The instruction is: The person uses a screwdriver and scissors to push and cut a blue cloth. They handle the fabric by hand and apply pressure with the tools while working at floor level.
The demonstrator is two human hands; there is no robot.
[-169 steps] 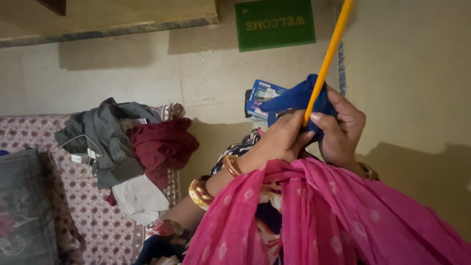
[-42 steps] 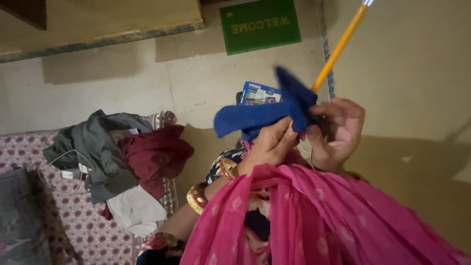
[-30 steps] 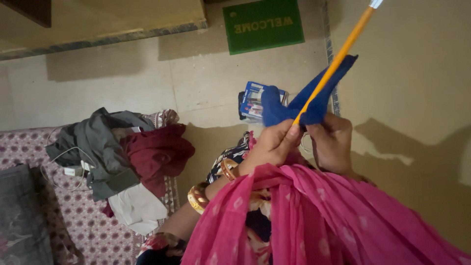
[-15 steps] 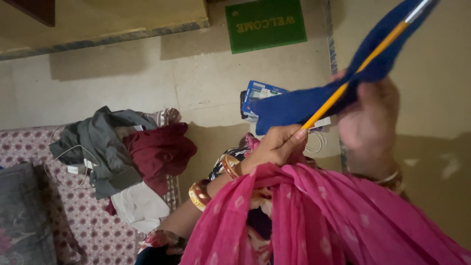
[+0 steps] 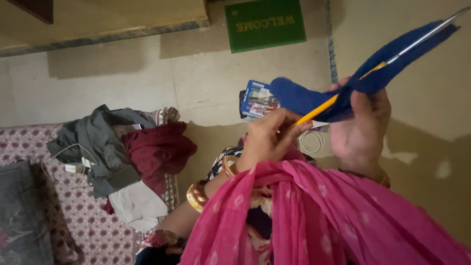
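My left hand [image 5: 267, 137] pinches the lower end of a long yellow stick with a metal tip [image 5: 319, 109], which slants up to the right. A dark blue cloth [image 5: 304, 98] is wrapped along the stick and reaches its upper end. My right hand [image 5: 360, 130] grips the cloth around the stick's middle, thumb on top. Gold and red bangles [image 5: 198, 194] circle my left wrist. A pink dotted scarf [image 5: 314, 216] hangs below both hands.
A pile of grey, maroon and white clothes [image 5: 122, 157] lies on a patterned bedspread [image 5: 88, 230] at the left. A blue packet [image 5: 255, 98] and a white coiled cable [image 5: 310, 141] lie on the tiled floor. A green doormat [image 5: 265, 24] sits at the top.
The blue cloth, first bunched near my hands, has been drawn up along the stick toward its tip. My right hand slid up the stick with it, then came back a little.
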